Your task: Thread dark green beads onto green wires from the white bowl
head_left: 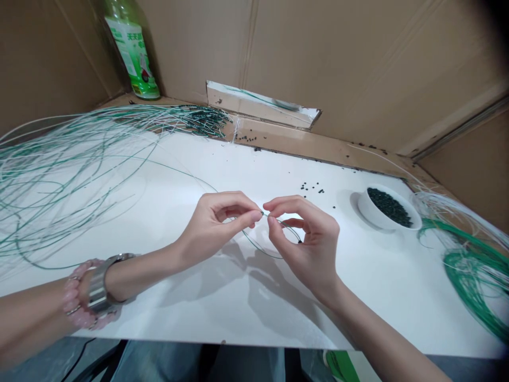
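Note:
My left hand (pixel 218 220) is closed in a pinch, thumb and forefinger on a thin green wire (pixel 254 243), with a tiny dark bead at the fingertips. Close beside it, my right hand (pixel 310 233) pinches the same wire between thumb and forefinger; its other fingers curl. The wire loops below both hands, and a small black piece (pixel 300 241) shows on it by the right palm. From the left hand, a green strand runs back toward the left. Both hands are held above the white tabletop (pixel 178 302).
A large spread of green and white wires (pixel 75 170) lies left, its beaded ends (pixel 207 121) at the back. Loose dark beads (pixel 312 187) lie near a white bowl (pixel 368 213) of dark beads. Coiled green wire (pixel 457 276) is at right; a green bottle (pixel 133 53) stands back left.

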Action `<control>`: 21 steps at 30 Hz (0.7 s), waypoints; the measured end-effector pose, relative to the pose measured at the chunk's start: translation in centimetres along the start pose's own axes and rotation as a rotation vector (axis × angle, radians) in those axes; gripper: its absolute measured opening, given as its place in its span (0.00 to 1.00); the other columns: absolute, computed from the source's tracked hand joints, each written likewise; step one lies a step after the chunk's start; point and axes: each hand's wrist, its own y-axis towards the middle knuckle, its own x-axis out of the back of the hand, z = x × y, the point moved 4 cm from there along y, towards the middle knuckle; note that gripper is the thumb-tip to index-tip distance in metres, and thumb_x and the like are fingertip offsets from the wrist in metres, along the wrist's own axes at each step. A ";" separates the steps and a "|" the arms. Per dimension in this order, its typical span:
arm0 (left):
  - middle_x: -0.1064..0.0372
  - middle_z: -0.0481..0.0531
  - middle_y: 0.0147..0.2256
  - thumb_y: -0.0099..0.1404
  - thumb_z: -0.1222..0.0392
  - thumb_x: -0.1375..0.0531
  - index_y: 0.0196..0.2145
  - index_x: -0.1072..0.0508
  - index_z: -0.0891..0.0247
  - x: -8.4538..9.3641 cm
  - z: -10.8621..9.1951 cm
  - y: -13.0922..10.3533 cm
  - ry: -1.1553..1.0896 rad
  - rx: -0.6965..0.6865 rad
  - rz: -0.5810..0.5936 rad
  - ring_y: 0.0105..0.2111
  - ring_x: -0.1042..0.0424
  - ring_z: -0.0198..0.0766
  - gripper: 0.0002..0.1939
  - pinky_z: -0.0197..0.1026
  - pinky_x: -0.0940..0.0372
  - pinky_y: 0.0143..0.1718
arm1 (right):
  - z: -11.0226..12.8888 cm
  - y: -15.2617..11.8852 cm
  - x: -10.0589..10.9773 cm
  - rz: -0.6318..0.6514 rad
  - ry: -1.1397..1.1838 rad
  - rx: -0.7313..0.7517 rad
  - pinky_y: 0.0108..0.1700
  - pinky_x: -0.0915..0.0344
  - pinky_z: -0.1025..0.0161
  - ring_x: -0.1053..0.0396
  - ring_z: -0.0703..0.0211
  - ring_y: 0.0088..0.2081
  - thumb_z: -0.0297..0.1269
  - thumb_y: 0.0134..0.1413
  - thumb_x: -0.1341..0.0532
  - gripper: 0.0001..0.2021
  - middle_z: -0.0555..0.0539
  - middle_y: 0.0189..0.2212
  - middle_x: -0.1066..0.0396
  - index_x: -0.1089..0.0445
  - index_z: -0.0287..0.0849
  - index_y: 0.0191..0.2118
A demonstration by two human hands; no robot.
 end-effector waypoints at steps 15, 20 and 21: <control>0.26 0.47 0.27 0.61 0.65 0.41 0.28 0.24 0.65 0.2 0.0 0.1 0.185 -0.023 0.045 0.27 0.28 0.28 0.07 0.28 0.34 0.30 | -0.7 0.4 0.3 0.082 -0.024 0.034 0.28 0.32 0.71 0.28 0.67 0.31 0.27 0.52 0.38 0.04 0.51 0.30 0.24 0.28 0.41 0.29; 0.28 0.47 0.24 0.61 0.67 0.42 0.25 0.26 0.66 0.1 -0.5 0.2 0.325 -0.116 0.065 0.24 0.30 0.28 0.08 0.28 0.36 0.28 | -1.0 0.3 -0.3 0.134 -0.002 -0.044 0.28 0.33 0.72 0.28 0.68 0.31 0.30 0.52 0.37 0.02 0.51 0.30 0.24 0.27 0.42 0.31; 0.28 0.47 0.23 0.61 0.68 0.43 0.24 0.26 0.66 0.0 -0.6 0.2 0.364 -0.144 0.068 0.24 0.31 0.28 0.09 0.29 0.37 0.28 | -1.1 0.2 -0.4 0.152 -0.002 -0.065 0.28 0.33 0.72 0.28 0.68 0.31 0.30 0.52 0.37 0.02 0.52 0.30 0.24 0.26 0.43 0.32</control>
